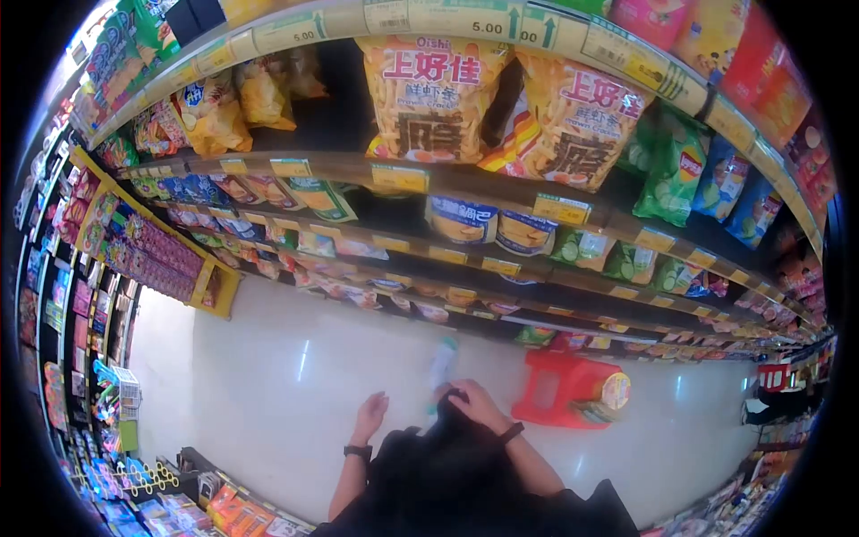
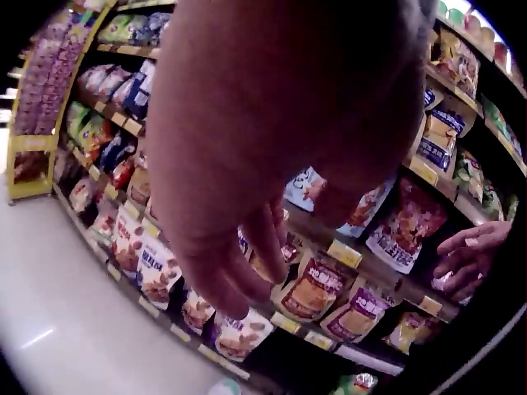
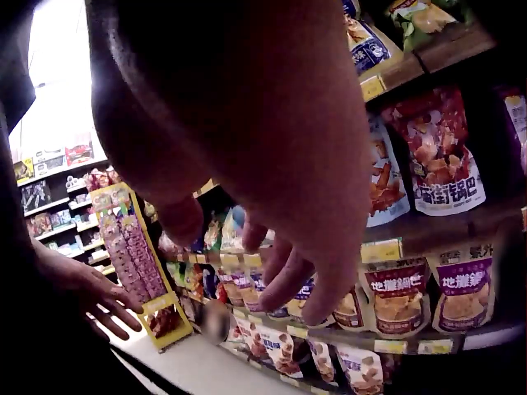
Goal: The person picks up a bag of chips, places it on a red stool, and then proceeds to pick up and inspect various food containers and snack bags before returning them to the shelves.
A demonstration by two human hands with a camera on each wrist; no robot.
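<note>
My left hand [image 1: 369, 419] hangs in front of my body with fingers loosely bent and nothing in them. To its right, my right hand [image 1: 483, 407] is also empty, its fingers relaxed, as the right wrist view shows. Just beyond the right fingertips in the head view is a blurred white-and-green thing [image 1: 442, 365], seen against the floor; its kind is too smeared to tell. Past both hands stand snack shelves, with pouches of rice crackers [image 3: 395, 298] and a red snack pouch [image 3: 436, 156] facing me.
A red basket [image 1: 540, 387] with packaged food [image 1: 613, 394] in it stands on the pale floor [image 1: 268, 358] to my right. Bags of prawn crackers [image 1: 429, 98] fill part of a high shelf ahead. A yellow-framed display [image 1: 210, 285] stands at the left end.
</note>
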